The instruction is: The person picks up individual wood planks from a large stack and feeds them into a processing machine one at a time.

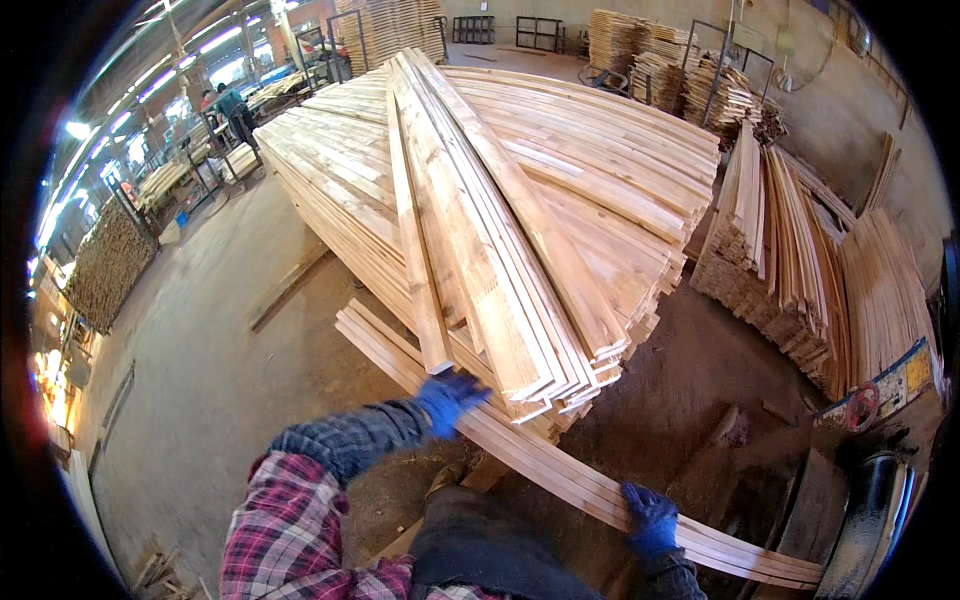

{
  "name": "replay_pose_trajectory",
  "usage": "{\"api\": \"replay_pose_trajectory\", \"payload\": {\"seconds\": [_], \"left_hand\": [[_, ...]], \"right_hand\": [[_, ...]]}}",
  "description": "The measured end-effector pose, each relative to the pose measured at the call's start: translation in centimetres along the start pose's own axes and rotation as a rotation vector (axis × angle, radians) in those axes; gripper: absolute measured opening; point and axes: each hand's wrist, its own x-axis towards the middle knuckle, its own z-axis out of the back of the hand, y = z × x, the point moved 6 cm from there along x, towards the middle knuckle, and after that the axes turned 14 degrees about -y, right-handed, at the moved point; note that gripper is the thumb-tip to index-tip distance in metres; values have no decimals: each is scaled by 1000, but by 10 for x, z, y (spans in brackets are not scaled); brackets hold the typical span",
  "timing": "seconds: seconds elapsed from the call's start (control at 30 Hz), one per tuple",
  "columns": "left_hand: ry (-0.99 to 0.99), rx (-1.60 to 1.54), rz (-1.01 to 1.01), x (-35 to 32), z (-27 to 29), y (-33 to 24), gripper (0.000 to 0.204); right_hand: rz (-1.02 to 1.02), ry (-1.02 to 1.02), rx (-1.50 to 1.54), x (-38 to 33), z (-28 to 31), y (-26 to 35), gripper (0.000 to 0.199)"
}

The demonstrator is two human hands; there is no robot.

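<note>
Several long, narrow wooden strips (545,458) lie side by side in a bundle, slanting from the middle left down to the lower right. My right hand (652,518), in a blue glove, is closed round the bundle toward its near right end. Farther up, my left hand (450,402), gloved in blue as well, grips across the same strips; its fingertips are slightly blurred. Just beyond my left hand is the near end of a single board (420,290). That board rests beside a stack of longer boards (500,270), whose uneven ends point toward me.
Under those boards is a large, wide pile of lumber (620,190). More stacked planks (800,260) stand at the right, near a dark cylinder (868,515). A loose timber (288,290) lies on the concrete floor at left. Another person (232,108) stands far back left.
</note>
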Motion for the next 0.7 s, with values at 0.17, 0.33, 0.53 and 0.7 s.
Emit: {"api": "replay_pose_trajectory", "payload": {"seconds": [0.17, 0.33, 0.53, 0.7], "left_hand": [[14, -66, 68, -27, 8, 55, 104], [23, 26, -28, 7, 1, -30, 98], [111, -127, -38, 34, 29, -124, 106], [-130, -308, 72, 36, 38, -148, 96]], "right_hand": [[-79, -20, -70, -32, 34, -27, 82], [-102, -63, -108, -39, 24, -35, 83], [95, 1, 70, 57, -9, 80, 76], [68, -138, 133, 96, -36, 110, 77]]}}
